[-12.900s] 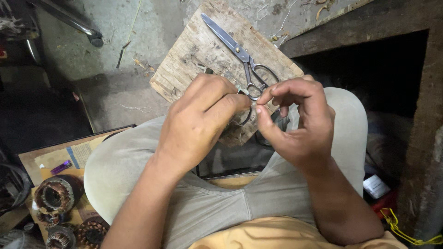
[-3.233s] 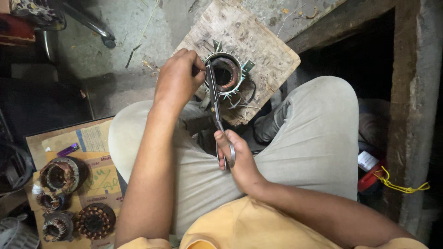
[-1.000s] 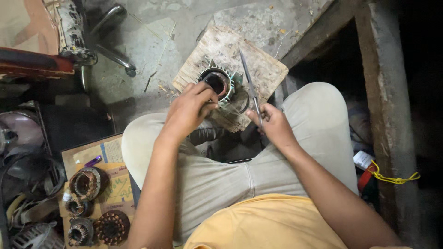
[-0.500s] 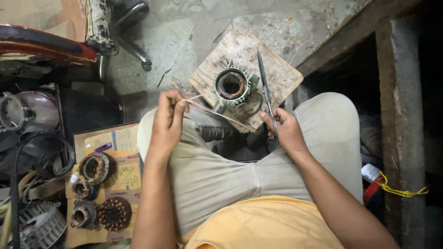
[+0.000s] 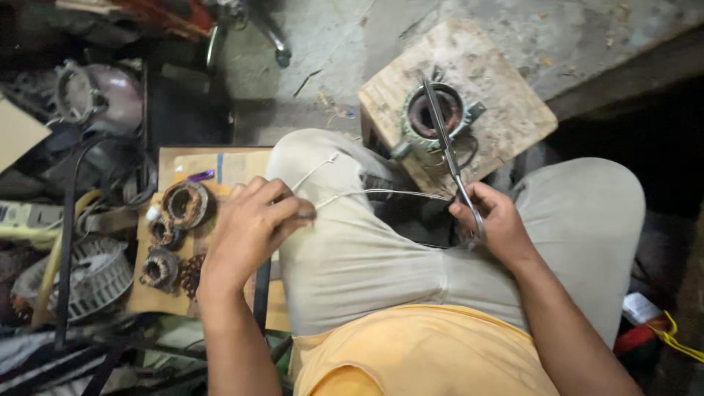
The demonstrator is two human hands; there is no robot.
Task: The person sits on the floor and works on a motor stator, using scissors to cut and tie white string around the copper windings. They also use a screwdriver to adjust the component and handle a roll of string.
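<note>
we pinch the white string (image 5: 367,194) tight with left hand (image 5: 249,227) fingers, so the right hand (image 5: 495,220), closed around the scissors (image 5: 447,150), meets it stretched above the stator (image 5: 434,117).

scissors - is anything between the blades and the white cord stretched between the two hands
Nothing visible does. The scissors are in the right hand, blades pointing up over the round motor stator on the wooden block. The white cord runs from the left hand straight to that hand, over the trouser leg.
</note>
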